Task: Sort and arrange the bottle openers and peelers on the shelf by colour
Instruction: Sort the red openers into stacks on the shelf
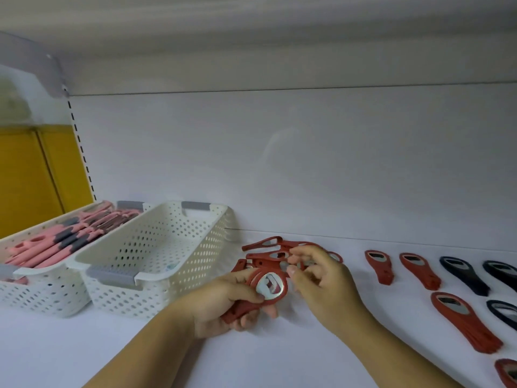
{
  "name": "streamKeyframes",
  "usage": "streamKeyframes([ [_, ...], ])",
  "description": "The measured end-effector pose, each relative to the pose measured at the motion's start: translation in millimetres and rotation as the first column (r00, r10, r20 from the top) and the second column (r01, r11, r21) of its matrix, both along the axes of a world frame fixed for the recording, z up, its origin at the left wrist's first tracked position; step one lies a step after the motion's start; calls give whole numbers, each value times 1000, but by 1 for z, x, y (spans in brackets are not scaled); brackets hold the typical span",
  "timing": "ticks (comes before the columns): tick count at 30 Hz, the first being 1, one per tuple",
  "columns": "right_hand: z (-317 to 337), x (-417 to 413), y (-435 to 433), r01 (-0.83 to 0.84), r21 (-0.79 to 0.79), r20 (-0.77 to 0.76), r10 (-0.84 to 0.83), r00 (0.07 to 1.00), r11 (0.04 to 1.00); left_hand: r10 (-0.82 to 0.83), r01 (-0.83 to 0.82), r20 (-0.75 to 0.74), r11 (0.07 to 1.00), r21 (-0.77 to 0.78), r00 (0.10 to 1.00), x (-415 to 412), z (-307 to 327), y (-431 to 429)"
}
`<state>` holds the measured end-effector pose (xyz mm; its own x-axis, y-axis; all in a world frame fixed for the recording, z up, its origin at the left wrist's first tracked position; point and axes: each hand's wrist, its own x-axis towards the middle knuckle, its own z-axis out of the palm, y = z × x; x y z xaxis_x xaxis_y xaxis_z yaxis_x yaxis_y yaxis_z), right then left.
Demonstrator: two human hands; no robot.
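shelf [307, 359] left end: pink peelers [56, 242] in white basket [36, 295] | beside: second white basket [195, 261] | centre: left hand [218, 306] gripping stack of red bottle openers [272, 285], fingers curled round handles | just behind: loose red pile [265, 243] under right hand [324, 284], fingers curled, hold unclear | right end: red openers [419, 271], then dark blue openers [463, 275], lying flat

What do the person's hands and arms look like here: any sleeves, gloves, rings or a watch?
The left forearm and right forearm are bare up to the frame edge, with no sleeve in view. The left hand and right hand wear no gloves, and no ring, watch or bracelet shows.
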<state>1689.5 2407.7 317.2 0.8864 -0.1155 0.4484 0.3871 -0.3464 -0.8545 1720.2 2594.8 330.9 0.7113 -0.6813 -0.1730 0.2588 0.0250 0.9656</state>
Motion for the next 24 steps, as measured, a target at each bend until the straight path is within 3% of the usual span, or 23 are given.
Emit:
streamKeyframes([
  [3, -7, 8, -2, 60, -252, 5, -61, 998, 966, 51, -81, -133, 970, -231, 990, 10, -2, 5],
  [5, -13, 10, 2, -9, -464, 1, 11, 1000, 886, 62, -144, -217, 911, -386, 974, 12, -1, 6],
  [9, -17, 9, 18, -244, -780, -144, 215, 966, 576, 272, -367, -268, 827, -426, 924, 12, 7, 3],
  [11, -15, 7, 22, -286, -812, -200, 217, 955, 509, 351, -428, -250, 793, -434, 903, 12, 9, 1],
  [14, -13, 7, 20, -276, -803, -213, 178, 961, 528, 463, -531, -260, 741, -411, 847, 14, 8, -2],
  [17, -11, 8, 18, -195, -789, -152, 123, 981, 583, 576, -608, -193, 751, -258, 794, 17, 5, -3],
  [20, -12, 12, 15, -138, -755, -136, 52, 989, 641, 610, -621, -132, 781, -65, 781, 16, 3, -2],
  [24, -14, 18, 8, -83, -714, -102, 14, 995, 695, 593, -597, -101, 802, -9, 799, 13, 4, -5],
])
